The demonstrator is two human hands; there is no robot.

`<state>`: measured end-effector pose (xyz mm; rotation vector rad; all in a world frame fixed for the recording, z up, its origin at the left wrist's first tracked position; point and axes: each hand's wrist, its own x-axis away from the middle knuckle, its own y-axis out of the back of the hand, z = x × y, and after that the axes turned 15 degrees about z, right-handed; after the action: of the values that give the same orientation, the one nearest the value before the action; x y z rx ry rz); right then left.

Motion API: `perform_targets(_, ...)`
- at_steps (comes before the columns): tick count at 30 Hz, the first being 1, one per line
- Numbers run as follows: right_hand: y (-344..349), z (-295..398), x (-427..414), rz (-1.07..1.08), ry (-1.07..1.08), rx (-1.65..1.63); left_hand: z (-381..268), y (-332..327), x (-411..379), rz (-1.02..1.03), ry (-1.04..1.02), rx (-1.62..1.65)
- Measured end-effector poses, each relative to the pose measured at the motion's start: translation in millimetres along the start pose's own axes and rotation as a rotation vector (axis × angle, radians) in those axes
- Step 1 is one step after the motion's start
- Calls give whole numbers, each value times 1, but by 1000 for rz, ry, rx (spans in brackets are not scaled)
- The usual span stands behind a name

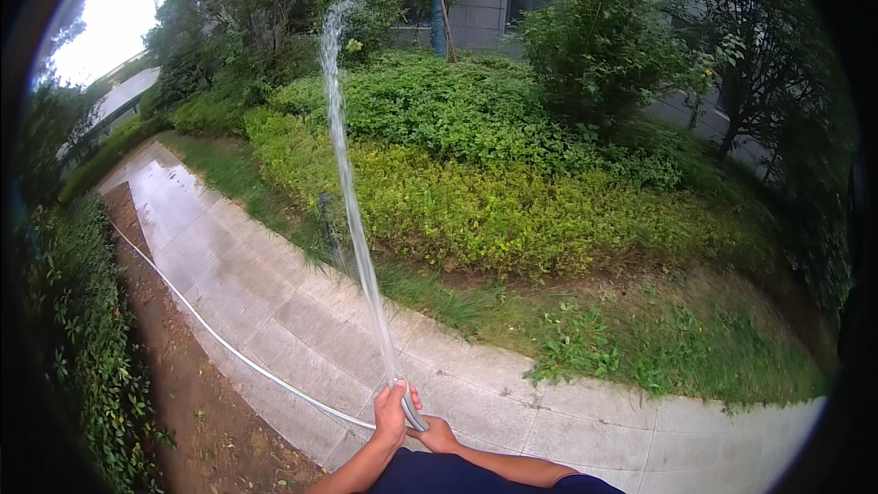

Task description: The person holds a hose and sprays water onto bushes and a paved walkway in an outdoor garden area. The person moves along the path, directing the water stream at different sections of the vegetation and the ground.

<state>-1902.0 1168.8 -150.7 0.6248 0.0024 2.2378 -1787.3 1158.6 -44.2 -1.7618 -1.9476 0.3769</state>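
Observation:
Near the bottom centre, my left hand [390,414] grips a clear garden hose [412,413] close to its outlet, with the thumb up by the opening. Lower on the same hose, my right hand [436,436] is closed around it, just right of my left wrist. A jet of water [357,226] shoots up from the outlet, leans slightly left and breaks into drops near the shrubs at the back. Behind my left wrist the hose runs off to the left along the paving; my hands and arms hide part of it.
A paved path [302,336] curves from the far left, where it is wet, to the lower right. Bare soil [185,391] and a hedge [96,329] border its left side. Beyond lie grass [658,350], low shrubs [494,213], a propped tree trunk [437,7] and a grey building [473,10].

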Motion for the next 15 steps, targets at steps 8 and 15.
perform_targets(8, -10, -4, 5, 22, -75, -17, 11, 10, -1, 67, 90, 25)
perform_targets(15, -34, -9, 10, -4, -130, -62, 19, 21, -2, 163, 259, -59)
